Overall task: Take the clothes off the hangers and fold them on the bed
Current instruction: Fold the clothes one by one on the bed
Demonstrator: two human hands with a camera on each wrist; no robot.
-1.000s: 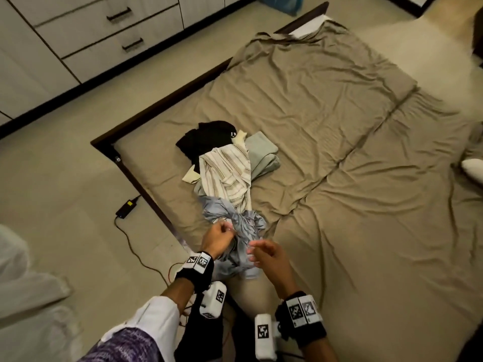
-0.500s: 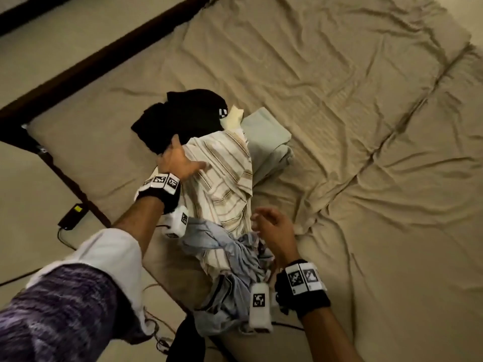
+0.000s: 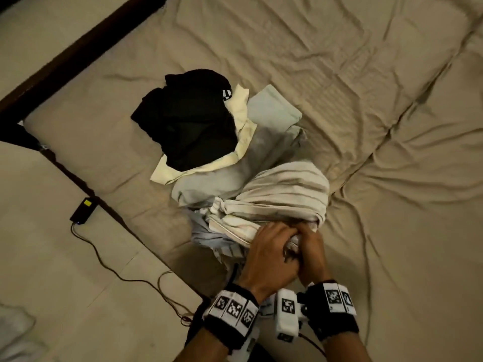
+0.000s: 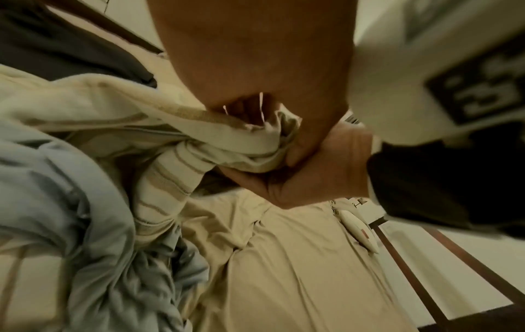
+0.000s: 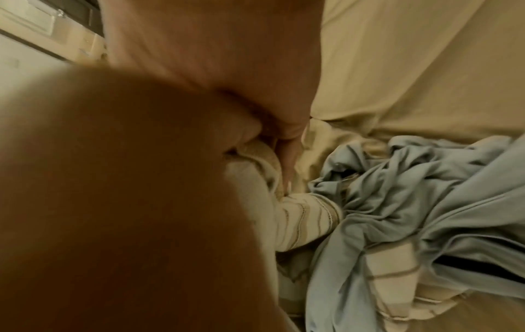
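Note:
A cream striped shirt (image 3: 282, 189) lies bunched near the bed's front edge, on top of a crumpled light blue garment (image 3: 206, 233). My left hand (image 3: 271, 246) and right hand (image 3: 311, 249) are pressed together at its near end, both gripping a gathered bunch of the striped fabric. In the left wrist view my fingers (image 4: 250, 110) curl round the striped shirt (image 4: 176, 134), with the blue garment (image 4: 71, 202) below. The right wrist view shows the striped shirt (image 5: 304, 220) beside the blue garment (image 5: 426, 191). No hanger is plainly visible.
Behind the striped shirt lie a black garment (image 3: 188, 118), a pale yellow one (image 3: 243, 131) and a grey-green one (image 3: 271, 108) on the tan sheet (image 3: 366, 126). The dark bed frame (image 3: 78, 48) runs along the left. A power adapter (image 3: 83, 210) with its cable lies on the floor.
My left hand left the far side of the pile and came back to meet the right hand. The striped shirt is now pulled off the pile and bunched toward me.

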